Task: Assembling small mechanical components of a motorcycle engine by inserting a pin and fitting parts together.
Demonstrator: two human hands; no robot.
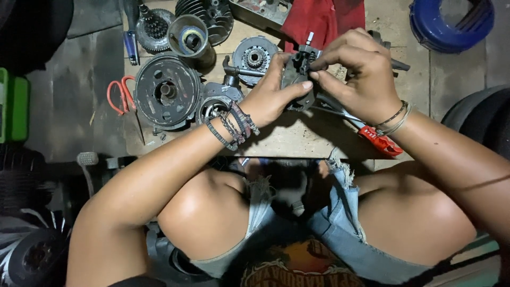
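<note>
My left hand grips a dark, greasy metal engine part from below and the left, holding it just above a wooden board. My right hand comes from the right, with its fingertips pinched on the top of the same part near a small pale stub. Both wrists wear bracelets. Most of the part is hidden between my fingers.
On the board lie a large round drum-like housing, a toothed clutch disc, a cup-shaped part, a finned cylinder and red-handled pliers. Red scissors, a red cloth and a blue ring lie around. Tyres flank me.
</note>
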